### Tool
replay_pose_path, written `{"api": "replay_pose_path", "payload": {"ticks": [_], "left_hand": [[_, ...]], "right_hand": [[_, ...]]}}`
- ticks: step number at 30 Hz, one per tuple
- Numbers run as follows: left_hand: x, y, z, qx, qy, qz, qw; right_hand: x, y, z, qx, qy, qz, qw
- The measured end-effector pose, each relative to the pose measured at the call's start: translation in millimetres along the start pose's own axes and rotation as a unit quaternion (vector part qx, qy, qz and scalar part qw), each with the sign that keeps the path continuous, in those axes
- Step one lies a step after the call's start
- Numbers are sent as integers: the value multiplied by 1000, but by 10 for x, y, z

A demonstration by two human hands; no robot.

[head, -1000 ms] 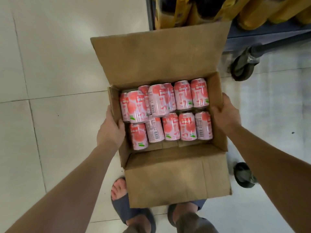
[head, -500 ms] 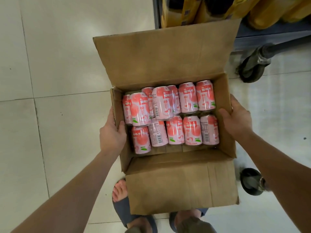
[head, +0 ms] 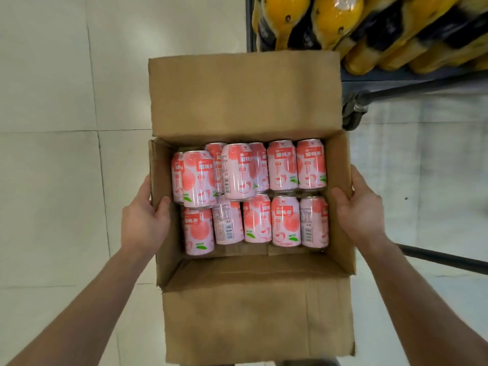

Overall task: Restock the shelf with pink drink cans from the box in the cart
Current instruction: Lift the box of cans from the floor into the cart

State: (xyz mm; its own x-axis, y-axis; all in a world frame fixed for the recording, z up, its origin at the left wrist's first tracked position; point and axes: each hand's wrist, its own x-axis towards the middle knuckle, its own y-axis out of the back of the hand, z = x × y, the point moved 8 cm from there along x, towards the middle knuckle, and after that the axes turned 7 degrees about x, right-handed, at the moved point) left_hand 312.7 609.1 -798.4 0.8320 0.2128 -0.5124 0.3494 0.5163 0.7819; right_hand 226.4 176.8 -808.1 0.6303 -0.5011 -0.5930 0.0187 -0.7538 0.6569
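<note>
over pale floor, both hands (head: 145,225) grip box (head: 245,101).

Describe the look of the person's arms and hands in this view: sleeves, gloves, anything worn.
Both forearms are bare as far as the frame shows, with no sleeves visible. The left hand and right hand wear no gloves, and I can make out no rings, watch or wristband.

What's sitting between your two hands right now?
In the head view, the open cardboard box of pink cans, left hand and right hand gripping its side walls.
</note>
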Motion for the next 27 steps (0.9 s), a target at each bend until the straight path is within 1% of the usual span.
{"api": "replay_pose_path", "payload": {"ticks": [6, 10, 15, 18, 22, 24, 27], "left_hand": [[-717, 1011, 35, 21, -31, 32, 999], [-1236, 1623, 41, 8, -28, 45, 999], [-1929, 2255, 120, 4, -27, 55, 998], [-2331, 2580, 120, -10, -32, 68, 997], [-2872, 2929, 52, -39, -65, 71, 995], [-3114, 3094, 36, -28, -82, 78, 993], [-3477, 3288, 16, -12, -106, 91, 990]], "right_hand": [[-946, 607, -559, -2, 16, -1, 1000], [-1552, 993, -998, 0, 46, -8, 999], [-2252, 1440, -1333, -11, 85, -11, 996], [-2687, 1688, -1453, -14, 118, -1, 993], [-3299, 2011, -1458, -19, 138, 28, 990], [-3640, 2129, -1435, 1, 142, 29, 989], [-4138, 2268, -1338, 1, 155, 39, 987]]}}
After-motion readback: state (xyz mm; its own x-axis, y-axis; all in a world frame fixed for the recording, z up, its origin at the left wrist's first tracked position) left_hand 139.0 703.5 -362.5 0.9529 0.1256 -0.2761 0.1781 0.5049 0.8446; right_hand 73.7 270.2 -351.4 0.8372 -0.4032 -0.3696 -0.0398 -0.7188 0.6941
